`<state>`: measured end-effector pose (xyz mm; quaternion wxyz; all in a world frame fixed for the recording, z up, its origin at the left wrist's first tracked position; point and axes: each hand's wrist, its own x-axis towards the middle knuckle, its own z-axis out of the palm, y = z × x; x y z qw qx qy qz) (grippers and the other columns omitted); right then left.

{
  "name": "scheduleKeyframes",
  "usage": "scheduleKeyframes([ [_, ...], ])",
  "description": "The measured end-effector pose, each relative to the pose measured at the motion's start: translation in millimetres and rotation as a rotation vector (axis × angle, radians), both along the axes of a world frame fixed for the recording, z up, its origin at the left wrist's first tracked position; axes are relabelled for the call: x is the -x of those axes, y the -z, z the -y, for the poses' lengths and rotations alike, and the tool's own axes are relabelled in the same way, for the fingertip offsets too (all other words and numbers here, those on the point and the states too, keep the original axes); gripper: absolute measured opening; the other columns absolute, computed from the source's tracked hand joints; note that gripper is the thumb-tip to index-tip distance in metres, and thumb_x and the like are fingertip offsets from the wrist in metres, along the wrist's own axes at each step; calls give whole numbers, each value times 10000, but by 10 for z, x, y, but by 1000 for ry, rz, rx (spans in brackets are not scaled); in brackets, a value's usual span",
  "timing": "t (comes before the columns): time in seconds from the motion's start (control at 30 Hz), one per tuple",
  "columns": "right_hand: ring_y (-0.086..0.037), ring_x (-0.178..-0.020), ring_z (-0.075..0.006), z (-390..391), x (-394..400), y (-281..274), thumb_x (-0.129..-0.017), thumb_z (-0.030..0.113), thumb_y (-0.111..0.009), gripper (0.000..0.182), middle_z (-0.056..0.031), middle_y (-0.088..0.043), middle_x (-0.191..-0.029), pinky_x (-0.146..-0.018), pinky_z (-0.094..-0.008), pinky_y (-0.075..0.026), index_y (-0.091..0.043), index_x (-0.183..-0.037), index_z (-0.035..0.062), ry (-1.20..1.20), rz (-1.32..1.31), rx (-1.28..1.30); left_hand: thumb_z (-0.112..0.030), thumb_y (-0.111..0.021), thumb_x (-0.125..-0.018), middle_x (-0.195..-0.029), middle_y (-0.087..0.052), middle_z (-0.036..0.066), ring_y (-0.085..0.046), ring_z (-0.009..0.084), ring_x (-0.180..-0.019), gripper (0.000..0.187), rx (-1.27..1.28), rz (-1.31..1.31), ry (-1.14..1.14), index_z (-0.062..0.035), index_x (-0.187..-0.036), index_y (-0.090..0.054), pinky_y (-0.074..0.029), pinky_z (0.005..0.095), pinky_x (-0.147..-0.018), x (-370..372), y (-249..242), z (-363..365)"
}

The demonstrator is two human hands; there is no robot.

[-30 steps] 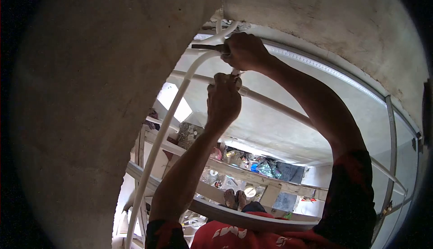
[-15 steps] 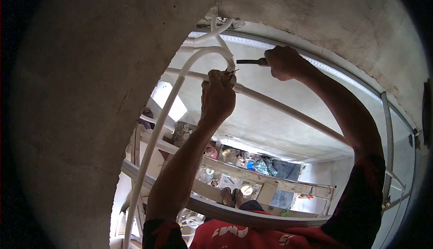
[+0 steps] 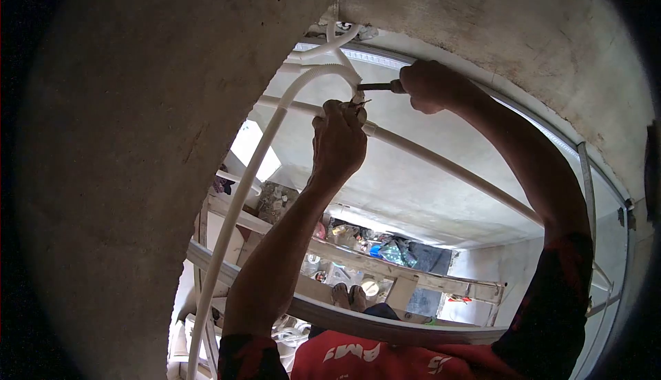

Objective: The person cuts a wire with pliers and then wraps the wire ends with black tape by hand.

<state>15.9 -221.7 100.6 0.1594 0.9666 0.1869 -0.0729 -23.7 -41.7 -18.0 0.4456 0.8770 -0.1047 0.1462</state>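
Conduit [image 3: 231,225]: arched overhead from the left, its upper end brought down to just above the fitting.
Left hand [image 3: 339,142]: raised, with fingers closed narrowly around the fitting; partly hidden by the knuckles.
Fitting [image 3: 361,113]: located between conduit and pipe, pinched at the fingertips; best braced firmly, so that twisting is resisted.
Wire ends [image 3: 366,101]: splayed above the fingertips; best left unbent, with the tool's edge held clear of them.
Tool [image 3: 377,86]: slim and dark, pointed leftward, its tip placed beside the conduit's end; exact type cannot be told. Light, controlled pressure is advised.
Right hand [image 3: 435,89]: wrapped snugly around the handle; any stroke is best directed away from the left fingers.
Pipe [image 3: 447,164]: run down rightward from the fitting, best not levered against.
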Motion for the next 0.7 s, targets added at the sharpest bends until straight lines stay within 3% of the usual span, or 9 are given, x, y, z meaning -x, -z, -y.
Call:
scheduleKeyframes([
  [0.07,-707,-895,-348,-73,9,-49,-831,27,-596,180,-218,-714,-944,-753,-462,-575,-697,-971,-22,-24,15,43,-269,-405,-1039,-1013,-649,299,-556,512,-994,312,43,-71,-14,34,-1082,-463,-445,599,-862,-21,30,-3],
  [0.17,-711,-866,-344,-134,13,-130,-832,53,-603,189,-212,-719,-936,-739,-445,-583,-705,-972,-21,17,35,96,-280,-406,-1041,-1019,-646,299,-556,508,-998,324,-40,140,14,33,-1104,-463,-449,593,-867,-117,227,-13],
  [0.27,-709,-876,-342,-145,58,-222,-837,68,-597,190,-218,-719,-938,-747,-466,-582,-703,-965,-25,3,53,110,-282,-406,-1041,-1040,-633,308,-556,503,-1006,339,91,-51,-1,38,-1140,-459,-448,587,-873,-36,78,-15],
  [0.37,-697,-903,-356,-66,7,-151,-849,63,-574,175,-234,-712,-942,-789,-487,-571,-693,-938,-32,-19,89,182,-278,-402,-1042,-1058,-620,321,-555,505,-1006,345,-11,133,46,40,-1168,-453,-445,584,-874,-157,281,-60],
  [0.47,-682,-923,-363,-5,6,-5,-895,108,-598,173,-233,-707,-952,-816,-491,-550,-683,-950,-32,119,-107,85,-287,-403,-1043,-1072,-611,332,-551,512,-1010,352,-63,155,39,36,-1173,-450,-442,580,-876,-167,348,-66],
  [0.57,-687,-845,-364,81,73,207,-937,225,-677,266,-219,-696,-860,-743,-483,-519,-652,-944,-40,138,-192,-169,-305,-394,-1046,-1074,-610,333,-546,520,-989,366,-23,186,23,31,-1184,-443,-438,585,-872,-188,429,-53],
  [0.7,-689,-785,-355,113,158,340,-932,182,-678,235,-241,-685,-820,-692,-475,-516,-654,-966,-50,126,-170,-360,-326,-394,-1049,-1065,-618,305,-538,503,-960,374,7,184,70,21,-1180,-437,-417,570,-882,-179,362,-48],
])
